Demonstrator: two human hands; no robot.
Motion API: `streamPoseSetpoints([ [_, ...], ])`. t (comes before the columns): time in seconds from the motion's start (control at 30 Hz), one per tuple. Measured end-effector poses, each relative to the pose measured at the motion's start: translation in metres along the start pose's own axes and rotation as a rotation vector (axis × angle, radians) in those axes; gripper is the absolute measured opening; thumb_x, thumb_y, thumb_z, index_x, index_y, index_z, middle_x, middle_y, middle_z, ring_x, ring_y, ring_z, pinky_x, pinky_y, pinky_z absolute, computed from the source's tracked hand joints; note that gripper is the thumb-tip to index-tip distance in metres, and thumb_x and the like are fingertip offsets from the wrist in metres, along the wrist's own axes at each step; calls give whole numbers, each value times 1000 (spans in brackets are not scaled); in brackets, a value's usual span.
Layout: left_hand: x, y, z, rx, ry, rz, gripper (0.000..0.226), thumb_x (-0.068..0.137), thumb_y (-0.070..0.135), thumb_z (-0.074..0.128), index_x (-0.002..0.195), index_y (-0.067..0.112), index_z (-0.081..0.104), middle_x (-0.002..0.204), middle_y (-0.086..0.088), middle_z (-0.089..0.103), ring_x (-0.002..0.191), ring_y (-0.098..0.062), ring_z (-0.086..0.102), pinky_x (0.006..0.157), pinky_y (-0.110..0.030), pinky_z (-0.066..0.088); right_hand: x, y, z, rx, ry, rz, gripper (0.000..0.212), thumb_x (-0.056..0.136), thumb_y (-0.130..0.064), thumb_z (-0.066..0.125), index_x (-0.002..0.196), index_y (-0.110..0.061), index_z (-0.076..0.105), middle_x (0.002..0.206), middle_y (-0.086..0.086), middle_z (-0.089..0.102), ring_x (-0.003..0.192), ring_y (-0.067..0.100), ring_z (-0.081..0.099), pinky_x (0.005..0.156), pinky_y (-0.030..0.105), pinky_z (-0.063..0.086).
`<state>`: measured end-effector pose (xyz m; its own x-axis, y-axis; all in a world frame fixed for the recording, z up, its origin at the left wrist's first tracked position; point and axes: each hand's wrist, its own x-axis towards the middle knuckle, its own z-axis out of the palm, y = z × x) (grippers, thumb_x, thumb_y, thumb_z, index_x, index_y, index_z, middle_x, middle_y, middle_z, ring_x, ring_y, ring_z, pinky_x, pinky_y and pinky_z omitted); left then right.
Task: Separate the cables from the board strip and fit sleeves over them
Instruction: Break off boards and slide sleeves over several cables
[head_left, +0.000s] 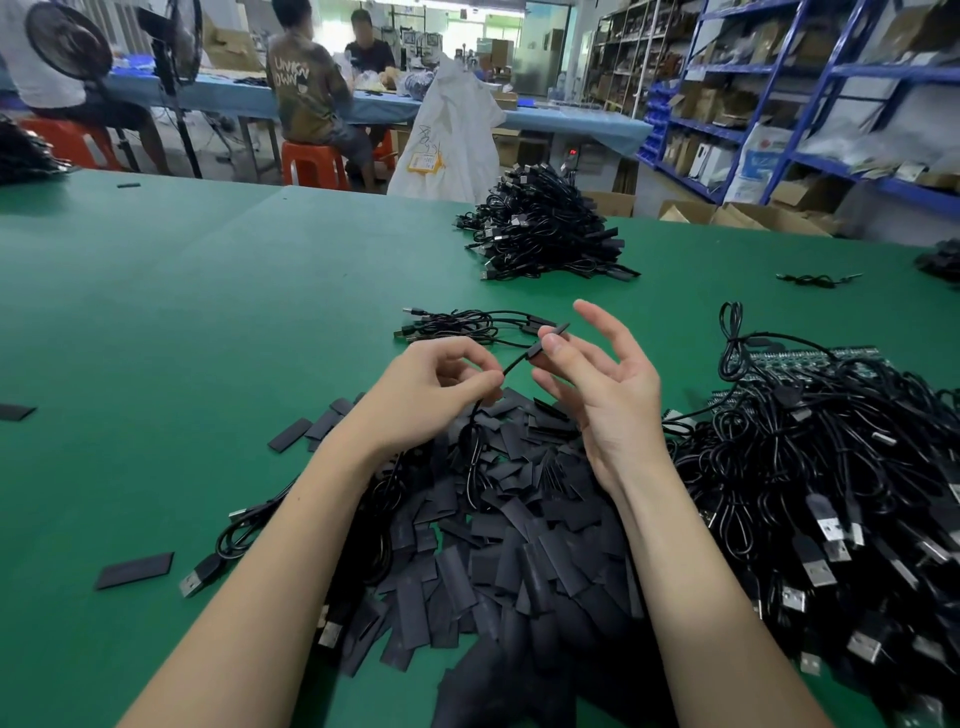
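Your left hand (431, 384) pinched the black cable (511, 366) above the pile of black sleeves (519, 525) near you. Your right hand (597, 374) held a sleeve (549, 338) at the cable's end between thumb and forefinger, other fingers spread. To the right lay the board strip (810, 358) under tangled USB cables (831, 467).

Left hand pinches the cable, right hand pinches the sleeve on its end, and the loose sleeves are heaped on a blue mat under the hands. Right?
Not quite. The head view shows the mat is green, not blue. The rest holds: the left hand pinches the cable, the right hand pinches the sleeve on its end, and the loose sleeves are heaped under the hands.
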<state>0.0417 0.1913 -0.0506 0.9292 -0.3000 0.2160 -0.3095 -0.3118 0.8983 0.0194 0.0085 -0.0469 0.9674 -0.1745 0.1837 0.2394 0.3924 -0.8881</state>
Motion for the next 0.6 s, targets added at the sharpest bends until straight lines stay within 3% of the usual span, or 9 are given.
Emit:
streamPoseSetpoints([
  [0.07,1,0,2,-22,10,-6,9,97,20,67,88,21,69,78,-5,74,78,-13,73,77,-31,54,1,0,-5,-28,-20,12,44,88,-13,77,128,-22,62,105,8,78,92,16,75,73,25,59],
  [0.17,2,5,5,-114,51,-11,10,99,18,64,90,17,68,78,-3,64,82,-23,77,77,-34,60,5,-1,-13,-119,-5,37,43,91,-28,75,131,-26,58,107,1,78,92,21,76,72,26,60],
  [0.3,6,19,6,-264,90,-22,10,100,18,63,96,9,67,83,-4,55,68,-20,71,69,-32,60,11,-3,-23,-156,116,107,28,101,-38,60,125,-24,58,107,0,77,86,24,77,65,28,60],
  [0.47,46,43,-8,107,176,106,8,99,25,64,97,18,69,85,5,66,60,0,58,65,-18,53,14,-3,-31,-195,143,154,17,103,-34,57,116,-23,62,100,-2,79,78,20,76,60,26,59],
  [0.6,93,47,-15,465,190,207,7,96,25,63,94,21,69,84,11,65,63,2,53,70,-24,46,16,0,-35,-240,116,168,14,103,-32,57,112,-23,63,97,-3,79,73,16,75,60,24,59],
])
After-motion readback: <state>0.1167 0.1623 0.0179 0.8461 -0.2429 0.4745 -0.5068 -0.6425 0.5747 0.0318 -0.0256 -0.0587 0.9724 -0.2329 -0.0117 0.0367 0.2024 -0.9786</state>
